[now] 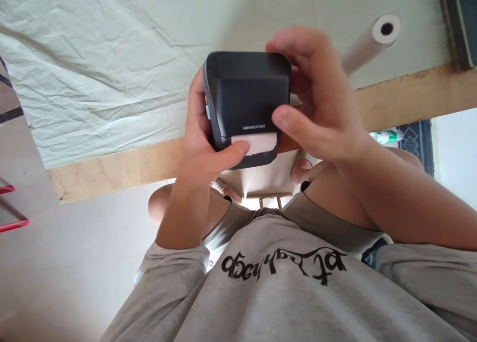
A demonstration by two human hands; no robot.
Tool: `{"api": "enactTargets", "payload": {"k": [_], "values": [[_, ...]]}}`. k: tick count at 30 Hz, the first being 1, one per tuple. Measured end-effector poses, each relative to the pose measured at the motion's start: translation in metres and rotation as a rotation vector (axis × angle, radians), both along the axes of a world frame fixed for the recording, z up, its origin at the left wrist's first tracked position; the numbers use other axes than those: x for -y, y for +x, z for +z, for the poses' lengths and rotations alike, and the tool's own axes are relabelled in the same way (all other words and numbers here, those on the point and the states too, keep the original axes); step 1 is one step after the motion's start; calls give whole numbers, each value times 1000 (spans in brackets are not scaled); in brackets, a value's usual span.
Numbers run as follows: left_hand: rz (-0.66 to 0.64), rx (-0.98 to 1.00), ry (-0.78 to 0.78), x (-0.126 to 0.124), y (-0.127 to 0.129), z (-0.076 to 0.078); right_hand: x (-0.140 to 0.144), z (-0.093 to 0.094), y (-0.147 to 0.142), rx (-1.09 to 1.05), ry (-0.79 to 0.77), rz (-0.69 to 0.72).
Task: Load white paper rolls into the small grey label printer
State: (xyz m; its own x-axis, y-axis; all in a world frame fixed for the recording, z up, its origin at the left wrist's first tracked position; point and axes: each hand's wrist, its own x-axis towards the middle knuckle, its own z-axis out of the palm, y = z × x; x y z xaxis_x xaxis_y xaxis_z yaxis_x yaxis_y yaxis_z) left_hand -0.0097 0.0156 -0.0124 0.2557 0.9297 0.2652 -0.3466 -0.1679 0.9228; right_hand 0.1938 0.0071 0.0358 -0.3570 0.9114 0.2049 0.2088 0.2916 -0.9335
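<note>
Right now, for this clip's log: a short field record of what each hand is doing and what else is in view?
held item: black label printer, above the table edge
left hand: grips the printer's side, thumb on the white label at the slot
right hand: fingers over the printer's top and right side
table: wooden edge, pale wrinkled cloth
also there: white paper roll lying on the cloth

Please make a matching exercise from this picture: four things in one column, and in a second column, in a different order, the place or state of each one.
Things:
1. label printer
2. paper roll
3. label strip
4. left hand

Places or states:
A. lies on the pale cloth, far right
B. thumb presses on the strip
C. held in both hands above the table edge
D. comes out of the printer's slot

Pairs: 1-C, 2-A, 3-D, 4-B
</note>
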Motion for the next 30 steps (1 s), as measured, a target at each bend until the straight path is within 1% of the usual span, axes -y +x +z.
{"api": "enactTargets", "payload": {"k": [2, 3, 4, 6, 9, 15, 20, 26, 30], "values": [[-18, -2, -35, 1, 1, 5, -2, -2, -3, -78, -2, 50], [-49, -25, -62, 3, 2, 10, -2, -3, -5, -98, -18, 58], [-49, 1, -29, 5, 2, 14, -3, -3, -6, -101, -39, 62], [-4, -45, -126, 10, 3, 23, -4, -4, -6, -94, -54, 60], [-44, -39, -175, 15, 4, 29, -6, -6, -6, -81, -27, 57], [-55, 31, -184, 14, 5, 28, -5, -8, -5, -75, 19, 67], [-75, 32, -225, 15, 5, 31, -3, -5, -4, -29, -3, 45], [-73, 36, -214, 13, 5, 27, -3, -1, -4, -36, -29, 56], [-66, 24, -227, 13, 4, 27, -1, 0, -4, -19, -58, 50]]}}
